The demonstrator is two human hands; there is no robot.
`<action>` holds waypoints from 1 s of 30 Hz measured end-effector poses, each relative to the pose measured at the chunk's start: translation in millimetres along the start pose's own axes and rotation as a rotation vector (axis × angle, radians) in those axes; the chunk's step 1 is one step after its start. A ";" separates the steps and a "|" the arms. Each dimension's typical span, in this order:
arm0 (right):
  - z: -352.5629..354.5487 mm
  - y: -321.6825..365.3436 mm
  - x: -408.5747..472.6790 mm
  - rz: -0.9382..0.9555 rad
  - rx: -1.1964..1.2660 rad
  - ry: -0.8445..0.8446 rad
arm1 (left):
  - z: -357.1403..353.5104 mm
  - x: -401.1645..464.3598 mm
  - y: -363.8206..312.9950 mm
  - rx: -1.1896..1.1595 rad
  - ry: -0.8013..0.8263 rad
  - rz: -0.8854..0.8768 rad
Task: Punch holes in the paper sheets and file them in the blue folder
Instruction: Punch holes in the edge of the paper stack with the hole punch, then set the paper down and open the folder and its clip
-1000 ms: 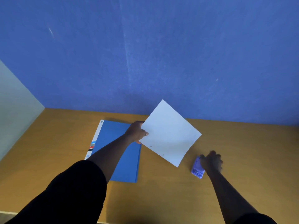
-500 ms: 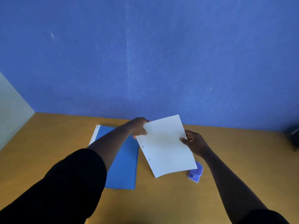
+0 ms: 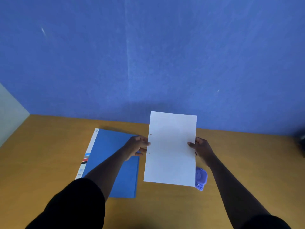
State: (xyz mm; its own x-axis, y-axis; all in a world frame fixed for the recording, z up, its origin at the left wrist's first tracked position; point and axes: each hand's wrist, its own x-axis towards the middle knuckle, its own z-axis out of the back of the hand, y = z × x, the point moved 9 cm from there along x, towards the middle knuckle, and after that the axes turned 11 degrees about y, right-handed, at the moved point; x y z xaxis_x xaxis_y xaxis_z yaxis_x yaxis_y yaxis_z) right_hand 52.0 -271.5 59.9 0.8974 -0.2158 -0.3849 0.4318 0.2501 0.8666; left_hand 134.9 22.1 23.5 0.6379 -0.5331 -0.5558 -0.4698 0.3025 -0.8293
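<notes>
I hold a white paper sheet [image 3: 171, 149] upright above the table, two punched holes along its left edge. My left hand [image 3: 137, 147] pinches that left edge between the holes. My right hand [image 3: 202, 148] grips the right edge. The closed blue folder [image 3: 113, 151] lies flat on the table to the left, partly under my left forearm, with a white label strip along its left side. A small purple hole punch [image 3: 201, 178] sits on the table behind the sheet's lower right corner, partly hidden by it.
The wooden table [image 3: 49, 162] runs up to a blue wall [image 3: 148, 55] at the back. A pale panel [image 3: 9, 113] borders the table on the left. A dark object [image 3: 301, 142] shows at the right edge.
My right hand left the hole punch and took the sheet's right edge. The sheet turned from tilted to upright, straight in front of me, with its holes now on the left.
</notes>
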 end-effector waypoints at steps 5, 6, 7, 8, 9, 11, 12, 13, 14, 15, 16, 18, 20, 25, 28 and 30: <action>-11.5 -43.1 25.1 -0.148 -0.030 0.012 | -11.2 10.7 56.2 0.127 -0.116 0.154; -13.6 -51.0 30.5 -0.170 -0.030 0.008 | -12.7 13.3 62.3 0.144 -0.141 0.170; -15.4 -54.9 32.8 -0.184 -0.035 0.006 | -13.6 14.1 65.5 0.164 -0.163 0.180; -17.2 -59.0 35.8 -0.203 -0.039 0.008 | -13.9 16.6 69.2 0.175 -0.184 0.194; -19.1 -63.6 39.3 -0.223 -0.049 0.016 | -14.2 20.2 73.0 0.186 -0.199 0.209; -22.9 -73.7 48.4 -0.256 -0.065 0.033 | -15.6 28.7 78.7 0.212 -0.225 0.232; -25.1 -79.6 54.2 -0.272 -0.071 0.042 | -16.4 33.6 80.6 0.230 -0.238 0.246; -27.4 -84.2 57.2 -0.286 -0.082 0.048 | -17.6 36.7 82.8 0.252 -0.242 0.254; -29.4 -88.5 60.4 -0.303 -0.096 0.053 | -18.7 40.9 84.2 0.280 -0.244 0.255; -30.1 -93.7 64.7 -0.317 -0.113 0.054 | -19.0 46.2 86.4 0.301 -0.250 0.259; -30.1 -97.8 68.5 -0.326 -0.127 0.054 | -18.8 50.5 88.1 0.311 -0.263 0.271; -29.8 -104.8 74.4 -0.343 -0.143 0.059 | -14.3 56.4 96.4 0.313 -0.296 0.321; -26.6 -112.4 80.4 -0.368 -0.165 0.062 | -9.5 63.3 104.9 0.333 -0.326 0.350; -19.3 -116.4 81.8 -0.395 -0.337 0.095 | -10.9 72.8 113.9 0.442 -0.312 0.336; -11.8 -113.3 80.0 -0.398 -0.433 0.057 | -18.6 65.7 103.6 0.495 -0.288 0.326; -7.6 -109.0 78.1 -0.394 -0.493 0.021 | -22.9 60.6 97.8 0.563 -0.279 0.324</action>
State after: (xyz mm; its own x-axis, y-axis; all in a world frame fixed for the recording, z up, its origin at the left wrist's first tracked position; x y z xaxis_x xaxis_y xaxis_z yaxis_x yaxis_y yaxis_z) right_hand 75.7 -308.4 -67.0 0.6621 -0.3628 -0.6557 0.7165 0.5627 0.4123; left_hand 113.7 1.2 -89.9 0.6870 -0.1472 -0.7115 -0.3239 0.8145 -0.4813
